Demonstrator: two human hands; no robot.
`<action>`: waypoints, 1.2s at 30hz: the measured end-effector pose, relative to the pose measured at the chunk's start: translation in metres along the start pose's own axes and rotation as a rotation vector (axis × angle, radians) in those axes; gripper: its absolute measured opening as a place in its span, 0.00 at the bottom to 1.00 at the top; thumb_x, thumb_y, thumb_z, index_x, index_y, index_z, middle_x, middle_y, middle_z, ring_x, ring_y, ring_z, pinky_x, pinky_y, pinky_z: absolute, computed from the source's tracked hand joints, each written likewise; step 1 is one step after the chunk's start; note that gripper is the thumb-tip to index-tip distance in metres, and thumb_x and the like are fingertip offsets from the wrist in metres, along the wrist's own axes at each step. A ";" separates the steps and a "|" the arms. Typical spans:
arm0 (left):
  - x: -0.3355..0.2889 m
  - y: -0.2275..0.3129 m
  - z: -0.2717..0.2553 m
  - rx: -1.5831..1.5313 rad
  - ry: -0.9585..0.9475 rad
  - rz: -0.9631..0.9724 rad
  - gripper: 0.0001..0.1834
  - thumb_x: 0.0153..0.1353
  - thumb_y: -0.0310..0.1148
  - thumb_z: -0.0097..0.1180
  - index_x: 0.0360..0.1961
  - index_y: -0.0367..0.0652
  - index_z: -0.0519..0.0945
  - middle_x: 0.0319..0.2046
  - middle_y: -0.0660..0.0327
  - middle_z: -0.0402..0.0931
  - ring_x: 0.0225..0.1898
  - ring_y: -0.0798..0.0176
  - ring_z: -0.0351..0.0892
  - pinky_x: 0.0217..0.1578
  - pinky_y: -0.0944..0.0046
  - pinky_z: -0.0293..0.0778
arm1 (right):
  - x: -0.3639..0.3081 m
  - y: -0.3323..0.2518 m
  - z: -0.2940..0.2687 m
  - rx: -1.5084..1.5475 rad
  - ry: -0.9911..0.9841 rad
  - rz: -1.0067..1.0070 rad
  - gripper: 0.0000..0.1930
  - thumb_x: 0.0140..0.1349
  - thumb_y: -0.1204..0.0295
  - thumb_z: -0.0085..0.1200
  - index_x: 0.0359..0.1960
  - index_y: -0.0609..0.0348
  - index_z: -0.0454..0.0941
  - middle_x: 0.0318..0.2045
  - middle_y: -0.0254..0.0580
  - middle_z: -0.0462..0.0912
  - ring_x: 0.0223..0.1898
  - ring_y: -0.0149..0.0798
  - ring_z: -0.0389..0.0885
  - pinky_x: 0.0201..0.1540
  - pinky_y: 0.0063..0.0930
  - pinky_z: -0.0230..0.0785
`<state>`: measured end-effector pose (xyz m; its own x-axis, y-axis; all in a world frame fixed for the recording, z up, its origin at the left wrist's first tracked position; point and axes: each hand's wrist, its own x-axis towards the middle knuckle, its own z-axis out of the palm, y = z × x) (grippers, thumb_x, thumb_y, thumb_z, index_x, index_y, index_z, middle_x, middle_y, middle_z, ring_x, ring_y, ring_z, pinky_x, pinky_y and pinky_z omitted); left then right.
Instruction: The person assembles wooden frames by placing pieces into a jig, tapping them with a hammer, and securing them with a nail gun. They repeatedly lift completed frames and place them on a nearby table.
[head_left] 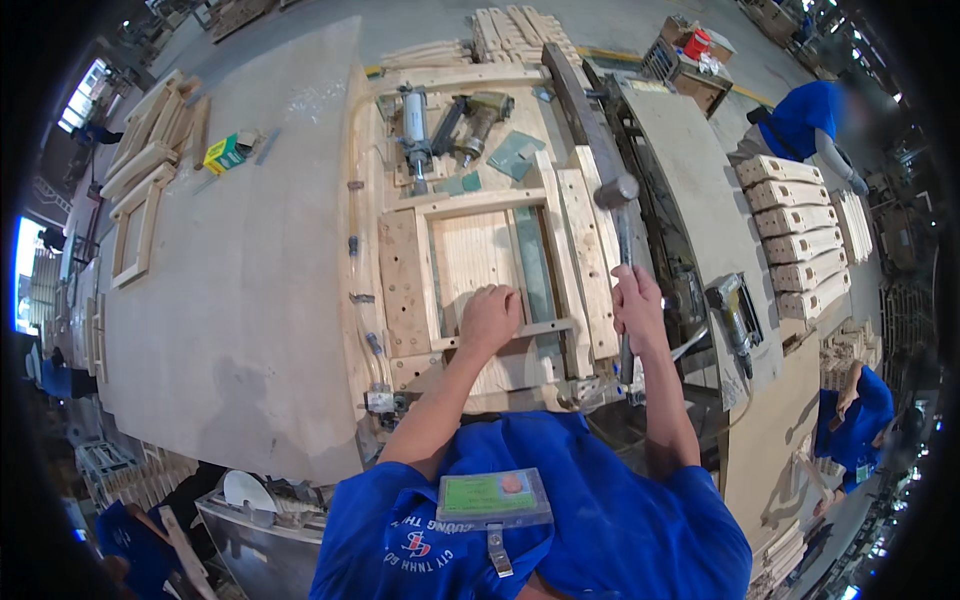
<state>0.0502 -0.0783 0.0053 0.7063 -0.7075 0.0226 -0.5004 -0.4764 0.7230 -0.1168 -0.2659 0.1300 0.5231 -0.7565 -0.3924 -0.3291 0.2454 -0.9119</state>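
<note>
My right hand (638,300) is wrapped around the handle of a mallet (616,192), its dark head pointing away from me above the jig's right side. A light wooden frame (480,206) lies in the jig in front of me. My left hand (490,318), its fingers curled closed, is over the frame's near part, beside a narrow bar (545,329) that crosses there. What those fingers hold, if anything, is hidden. To the right of the frame lies a wooden block (588,260). A perforated wooden plate (405,280) borders the frame on the left.
Beyond the frame lie an air cylinder (415,130) and a nail gun (483,125). Another nail gun (735,315) rests at right. A broad board (270,300) spans the left side, with a small box (228,151) on it. Stacked wooden parts (795,235) and co-workers are at right.
</note>
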 end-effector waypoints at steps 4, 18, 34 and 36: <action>-0.001 0.001 0.001 -0.011 -0.023 0.025 0.13 0.71 0.35 0.59 0.41 0.38 0.89 0.42 0.46 0.88 0.48 0.41 0.85 0.54 0.45 0.79 | -0.083 -0.049 -0.016 0.084 0.025 -0.266 0.15 0.84 0.58 0.48 0.47 0.58 0.75 0.20 0.23 0.67 0.15 0.18 0.62 0.15 0.19 0.55; 0.006 0.001 0.004 0.114 -0.105 0.072 0.13 0.72 0.38 0.58 0.41 0.41 0.89 0.39 0.50 0.88 0.47 0.43 0.84 0.53 0.45 0.77 | -0.137 0.065 -0.002 -0.534 0.119 -0.204 0.18 0.81 0.60 0.50 0.42 0.66 0.76 0.23 0.56 0.79 0.26 0.47 0.82 0.31 0.44 0.71; 0.006 0.005 0.002 0.056 0.042 0.160 0.13 0.70 0.37 0.60 0.42 0.38 0.89 0.36 0.45 0.88 0.43 0.39 0.85 0.47 0.43 0.81 | 0.078 0.050 0.078 -0.633 0.222 -0.507 0.27 0.83 0.49 0.41 0.45 0.65 0.77 0.28 0.53 0.79 0.28 0.55 0.78 0.37 0.54 0.72; 0.013 0.007 -0.003 0.107 -0.054 0.059 0.13 0.70 0.37 0.60 0.41 0.37 0.89 0.35 0.46 0.88 0.42 0.40 0.85 0.48 0.43 0.80 | 0.077 0.023 0.082 -0.431 0.087 -0.370 0.24 0.84 0.50 0.42 0.41 0.61 0.76 0.23 0.44 0.74 0.21 0.45 0.70 0.28 0.46 0.63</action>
<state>0.0574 -0.0886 0.0126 0.6475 -0.7617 0.0241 -0.5930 -0.4837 0.6438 -0.0196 -0.2684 0.0688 0.6042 -0.7964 -0.0283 -0.4365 -0.3010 -0.8479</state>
